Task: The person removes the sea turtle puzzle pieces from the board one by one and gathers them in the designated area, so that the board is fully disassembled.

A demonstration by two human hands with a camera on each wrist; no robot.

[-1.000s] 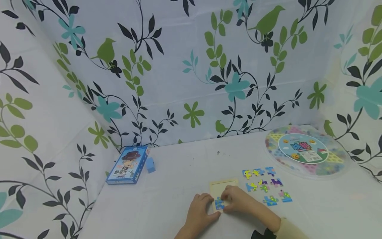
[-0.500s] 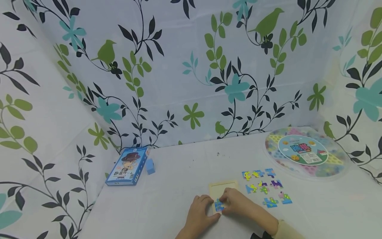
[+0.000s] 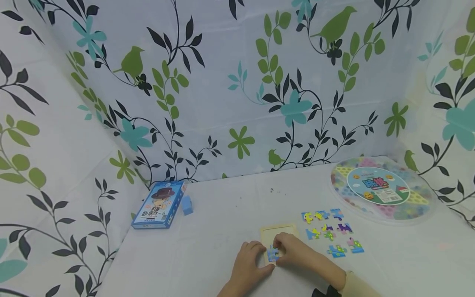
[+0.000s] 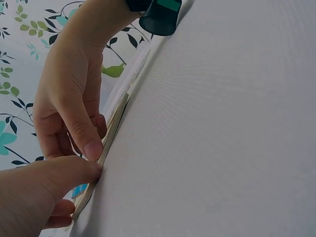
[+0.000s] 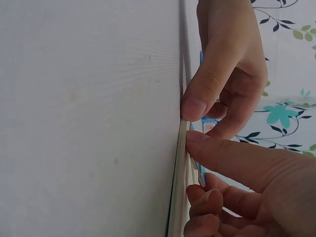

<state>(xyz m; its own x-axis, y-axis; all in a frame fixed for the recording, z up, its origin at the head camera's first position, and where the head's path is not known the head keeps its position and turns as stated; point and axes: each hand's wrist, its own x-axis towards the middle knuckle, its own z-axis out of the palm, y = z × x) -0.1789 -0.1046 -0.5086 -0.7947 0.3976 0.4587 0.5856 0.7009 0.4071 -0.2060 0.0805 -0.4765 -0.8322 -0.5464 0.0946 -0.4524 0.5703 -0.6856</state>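
A small wooden puzzle tray [image 3: 279, 231] lies on the white table, with blue puzzle pieces [image 3: 273, 254] in its near part. My left hand [image 3: 248, 264] grips the tray's left and near edges between thumb and fingers. From the right, my right hand [image 3: 295, 251] pinches a blue puzzle piece [image 5: 201, 174] at the tray's near right; its fingers hide part of the piece. In the left wrist view, both thumbs meet along the tray's near edge. Several loose puzzle pieces [image 3: 328, 235] with yellow, purple and green patterns lie right of the tray.
A blue card game box [image 3: 159, 205] lies at the left, beside a small blue block [image 3: 187, 205]. Toward the back right is a large round clear-rimmed board game package [image 3: 378, 187]. A patterned curtain [image 3: 237, 82] encloses the table's back and sides.
Hands and tray stay nearly in place. The right hand's fingers shift very slightly over the piece at the tray's near right; the loose pieces have not moved.
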